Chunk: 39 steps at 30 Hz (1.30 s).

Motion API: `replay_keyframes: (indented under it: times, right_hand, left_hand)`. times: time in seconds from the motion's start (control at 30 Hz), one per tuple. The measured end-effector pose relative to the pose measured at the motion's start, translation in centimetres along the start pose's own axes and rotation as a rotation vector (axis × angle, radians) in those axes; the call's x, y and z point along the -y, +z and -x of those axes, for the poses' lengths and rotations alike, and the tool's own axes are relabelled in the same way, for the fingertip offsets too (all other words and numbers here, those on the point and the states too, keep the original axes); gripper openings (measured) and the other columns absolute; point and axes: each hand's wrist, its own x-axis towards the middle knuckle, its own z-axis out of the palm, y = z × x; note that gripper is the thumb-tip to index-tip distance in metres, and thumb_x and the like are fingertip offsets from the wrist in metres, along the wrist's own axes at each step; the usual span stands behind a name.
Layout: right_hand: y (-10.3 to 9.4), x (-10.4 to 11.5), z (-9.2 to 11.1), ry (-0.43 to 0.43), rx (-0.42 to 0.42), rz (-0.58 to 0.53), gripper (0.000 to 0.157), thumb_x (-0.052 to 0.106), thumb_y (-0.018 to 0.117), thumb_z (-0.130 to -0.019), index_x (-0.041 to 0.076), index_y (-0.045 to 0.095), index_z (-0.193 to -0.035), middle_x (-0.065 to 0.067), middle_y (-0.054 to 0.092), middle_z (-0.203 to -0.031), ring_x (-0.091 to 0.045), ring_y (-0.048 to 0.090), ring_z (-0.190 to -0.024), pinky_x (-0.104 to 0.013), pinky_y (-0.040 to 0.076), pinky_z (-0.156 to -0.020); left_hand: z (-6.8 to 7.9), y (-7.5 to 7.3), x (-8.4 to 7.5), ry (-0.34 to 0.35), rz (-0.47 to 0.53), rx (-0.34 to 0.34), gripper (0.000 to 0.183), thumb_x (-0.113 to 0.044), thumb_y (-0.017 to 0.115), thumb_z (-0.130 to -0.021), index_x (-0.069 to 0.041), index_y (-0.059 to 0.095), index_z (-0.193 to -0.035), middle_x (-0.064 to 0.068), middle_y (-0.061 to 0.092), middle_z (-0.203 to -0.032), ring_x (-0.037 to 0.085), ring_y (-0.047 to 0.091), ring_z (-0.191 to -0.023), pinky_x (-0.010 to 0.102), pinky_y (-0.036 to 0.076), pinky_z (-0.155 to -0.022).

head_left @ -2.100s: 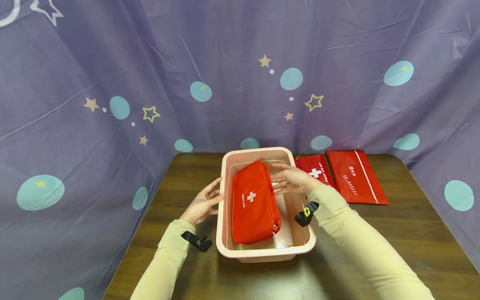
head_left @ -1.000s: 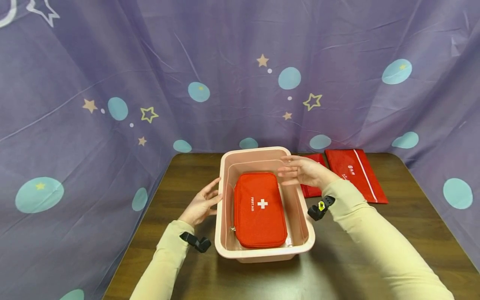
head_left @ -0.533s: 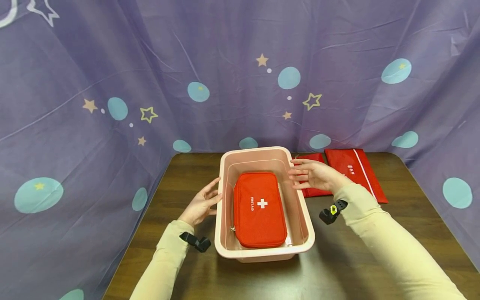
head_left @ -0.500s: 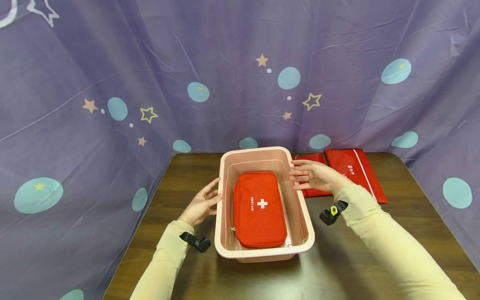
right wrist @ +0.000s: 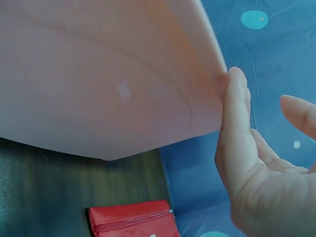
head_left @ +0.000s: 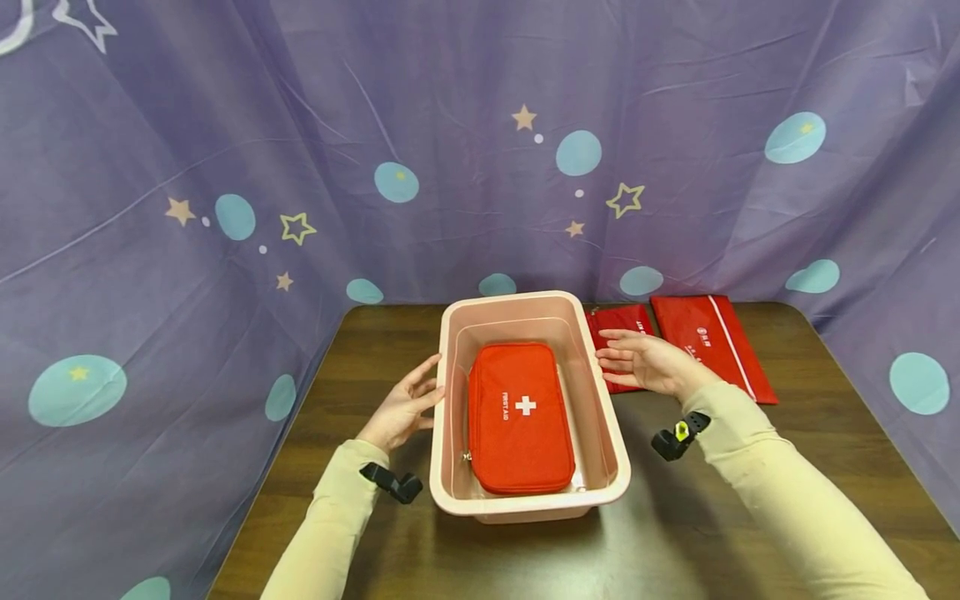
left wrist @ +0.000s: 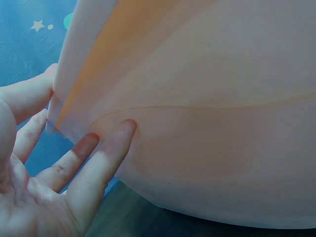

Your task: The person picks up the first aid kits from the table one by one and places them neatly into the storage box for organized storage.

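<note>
A pink plastic basin [head_left: 512, 507] stands at mid-table, and a red first aid bag [head_left: 521, 442] with a white cross lies flat on its bottom. Along the basin's left side, my left hand [head_left: 401, 410] rests with extended fingers at the rim. The left wrist view shows this hand's fingertips [left wrist: 129, 127] against the outer wall. Outside the opposite rim is my right hand [head_left: 648, 364], palm toward the basin, fingers nearly straight. In the right wrist view, one fingertip [right wrist: 237, 74] is right at the rim; nothing is held.
A small red first aid pouch [head_left: 628, 319] lies at the back right, partly covered by my right hand. Beside it is a larger flat red pouch [head_left: 708, 342] with a white stripe. A patterned purple curtain [head_left: 465, 100] hangs behind the wooden table [head_left: 360, 358].
The first aid bag has gone from slanted and tilted to flat and straight in the basin. My right hand has withdrawn from inside it to outside the right rim. My left hand stays put.
</note>
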Motion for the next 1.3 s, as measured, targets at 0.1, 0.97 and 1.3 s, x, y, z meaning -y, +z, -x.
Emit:
replay_keyframes:
  times: [0.1, 0.97, 1.3]
  right_hand:
    - [-0.5, -0.5, 0.1, 0.011, 0.005, -0.019, 0.027, 0.018, 0.028, -0.104, 0.024, 0.054, -0.108, -0.001, 0.057, -0.104, -0.012, 0.057, -0.096, -0.03, 0.052, -0.087]
    - [-3.8, -5.0, 0.8, 0.053, -0.033, -0.149, 0.039, 0.016, 0.03, -0.104, 0.025, 0.067, -0.094, 0.001, 0.064, -0.098, -0.012, 0.062, -0.092, -0.028, 0.052, -0.086]
    - [-5.5, -6.3, 0.7, 0.067, -0.068, -0.236, 0.034, 0.017, 0.036, -0.103, 0.02, 0.068, -0.092, -0.002, 0.062, -0.097, -0.014, 0.062, -0.091, -0.031, 0.052, -0.089]
  left_hand:
    - [0.0, -0.1, 0.1, 0.001, -0.006, 0.0, 0.066, -0.004, 0.05, -0.097, -0.017, 0.017, -0.153, 0.017, 0.041, -0.131, 0.017, 0.058, -0.1, 0.043, 0.054, -0.078]
    - [0.1, 0.1, 0.1, -0.001, 0.019, -0.005, 0.068, -0.006, 0.053, -0.096, -0.019, 0.018, -0.152, 0.011, 0.044, -0.127, 0.02, 0.058, -0.101, 0.042, 0.054, -0.076]
    - [-0.1, 0.0, 0.3, 0.003, 0.012, -0.018, 0.065, -0.004, 0.05, -0.097, -0.019, 0.019, -0.152, 0.017, 0.041, -0.132, 0.018, 0.058, -0.099, 0.043, 0.054, -0.077]
